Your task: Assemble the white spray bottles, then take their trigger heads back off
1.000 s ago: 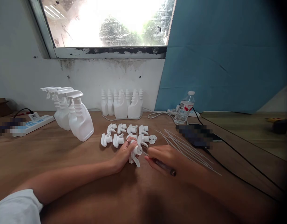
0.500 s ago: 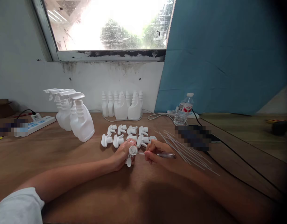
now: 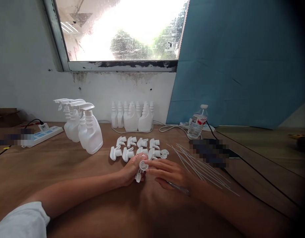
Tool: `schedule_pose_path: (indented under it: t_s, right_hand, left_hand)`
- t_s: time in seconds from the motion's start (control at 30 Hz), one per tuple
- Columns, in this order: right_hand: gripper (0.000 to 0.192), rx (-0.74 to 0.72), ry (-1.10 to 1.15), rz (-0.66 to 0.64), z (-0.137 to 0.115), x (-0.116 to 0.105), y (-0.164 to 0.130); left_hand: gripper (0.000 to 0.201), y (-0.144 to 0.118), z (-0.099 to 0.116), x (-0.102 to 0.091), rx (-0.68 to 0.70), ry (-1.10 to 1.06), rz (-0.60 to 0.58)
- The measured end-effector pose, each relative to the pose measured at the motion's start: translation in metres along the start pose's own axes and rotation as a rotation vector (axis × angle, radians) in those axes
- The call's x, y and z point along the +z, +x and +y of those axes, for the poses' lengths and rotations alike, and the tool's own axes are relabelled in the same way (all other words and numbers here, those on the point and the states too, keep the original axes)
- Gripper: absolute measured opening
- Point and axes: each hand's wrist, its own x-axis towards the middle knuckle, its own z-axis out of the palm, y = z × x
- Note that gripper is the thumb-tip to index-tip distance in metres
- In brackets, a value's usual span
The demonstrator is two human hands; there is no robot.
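My left hand (image 3: 133,170) is closed around a white spray trigger head (image 3: 142,165), its round cap opening turned up toward me and its lever hanging down. The fingers of my right hand (image 3: 168,172) reach out and touch the rim of that opening. Tucked under the same hand, by the thumb, is a screwdriver (image 3: 178,187) with a clear handle; its shaft is mostly hidden. Just beyond my hands, several white trigger heads (image 3: 128,153) lie in two rows. A few small white discs (image 3: 164,153) lie at the right end of the near row.
Thin white tubes (image 3: 199,167) are spread to the right. Bottles with spray tops (image 3: 94,135) stand at left, open-necked bottles (image 3: 131,117) along the wall. A water bottle (image 3: 197,122), a phone (image 3: 231,152) with cables and a power strip (image 3: 44,135) are also on the table (image 3: 97,211).
My right hand has drawn the screwdriver away from the trigger head and tilted it back under the palm. Its fingertips have moved onto the opening. The view has shifted slightly.
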Motion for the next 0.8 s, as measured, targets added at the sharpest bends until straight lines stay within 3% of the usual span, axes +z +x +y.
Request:
schedule_pose_path:
  t_s: [0.2, 0.8]
  right_hand:
    - [0.023, -0.087, -0.056, -0.114, -0.003, 0.0, -0.001]
    - [0.029, -0.213, -0.202, -0.09, -0.013, -0.004, -0.002]
  left_hand:
    - [0.035, 0.001, -0.003, -0.004, 0.011, 0.026, -0.016]
    - [0.031, 0.003, -0.002, -0.004, -0.017, 0.075, -0.061]
